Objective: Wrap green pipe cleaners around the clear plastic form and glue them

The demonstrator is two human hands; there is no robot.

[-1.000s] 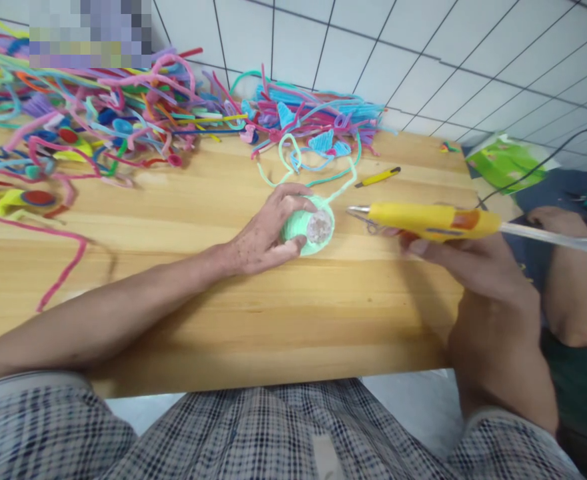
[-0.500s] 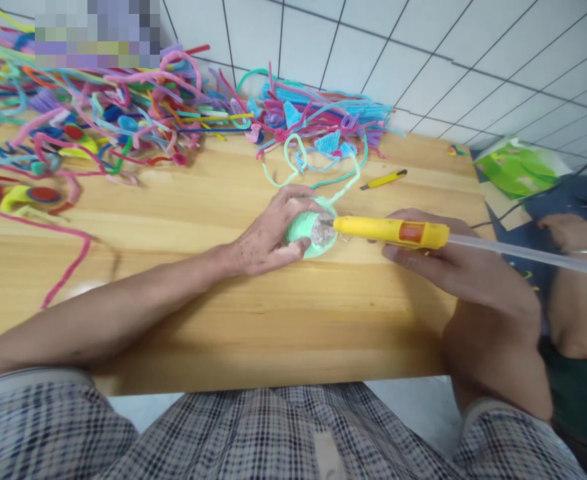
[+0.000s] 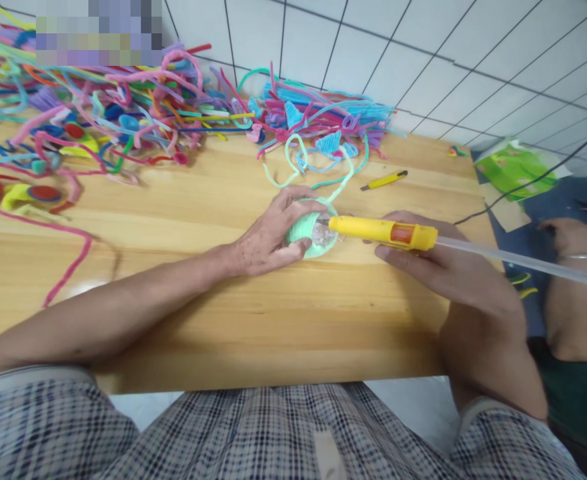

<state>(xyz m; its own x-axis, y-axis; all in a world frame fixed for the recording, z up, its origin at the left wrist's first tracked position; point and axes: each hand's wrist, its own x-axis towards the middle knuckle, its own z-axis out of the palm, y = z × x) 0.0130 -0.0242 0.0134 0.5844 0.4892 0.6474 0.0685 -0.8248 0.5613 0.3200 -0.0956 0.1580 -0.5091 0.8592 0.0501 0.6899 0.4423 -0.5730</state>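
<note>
My left hand (image 3: 273, 237) is curled around a mint-green cup-like piece (image 3: 303, 230) wound from pipe cleaner, lying on its side on the wooden table. Its end facing right shows a clear, glossy inner part. In my right hand (image 3: 423, 263) is a yellow hot glue gun (image 3: 381, 231), with a long translucent glue stick (image 3: 518, 260) sticking out of its back. The gun's nozzle meets the clear end of the green piece; whether glue is flowing I cannot tell. From the piece's far side a mint pipe cleaner (image 3: 343, 180) trails away.
Behind my hands lies a yellow utility knife (image 3: 384, 180). Heaps of coloured pipe cleaners (image 3: 148, 113) cover the back left, against a tiled wall. At the right are a green package (image 3: 516, 167), a black cord (image 3: 528, 183) and another person's arm (image 3: 576, 287).
The glue gun has shifted slightly left, its nozzle further over the clear end. The black cord at the right has lifted. My left hand stays in place.
</note>
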